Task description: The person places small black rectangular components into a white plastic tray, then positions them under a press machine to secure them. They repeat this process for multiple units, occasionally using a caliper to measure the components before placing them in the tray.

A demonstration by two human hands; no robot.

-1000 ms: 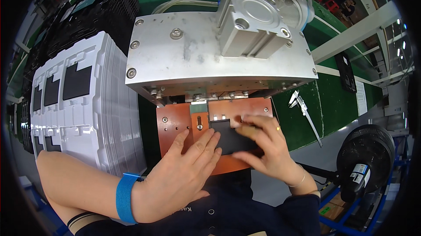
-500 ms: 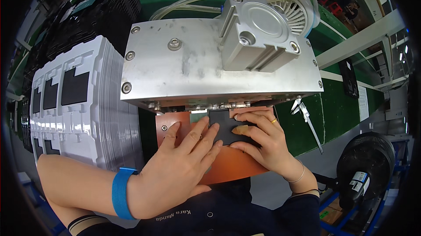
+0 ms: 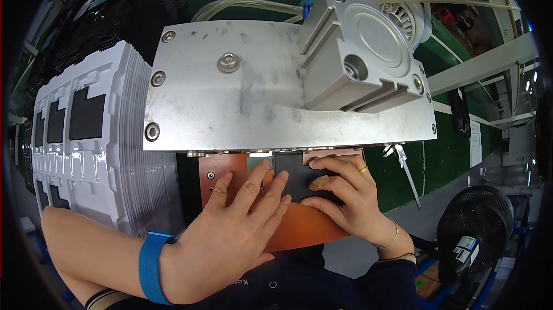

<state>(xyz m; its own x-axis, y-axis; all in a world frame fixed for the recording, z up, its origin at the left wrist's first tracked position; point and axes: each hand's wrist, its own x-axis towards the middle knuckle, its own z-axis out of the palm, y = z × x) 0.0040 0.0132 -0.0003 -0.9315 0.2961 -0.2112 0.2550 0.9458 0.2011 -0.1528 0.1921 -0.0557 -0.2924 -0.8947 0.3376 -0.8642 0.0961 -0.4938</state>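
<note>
One black sheet (image 3: 291, 167) | left hand (image 3: 227, 238) spread, left edge | right hand (image 3: 351, 198) half-curled | metal block (image 3: 247, 94) crowds far edge

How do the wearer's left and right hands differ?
The left hand wears a blue wristband; the right hand has a ring and thin bracelet.
The left hand's fingers spread forward; the right hand's are bent over the dark piece.
Both are at the orange fixture.

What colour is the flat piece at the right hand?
Dark grey; the flat piece shows best in the head view.
</note>
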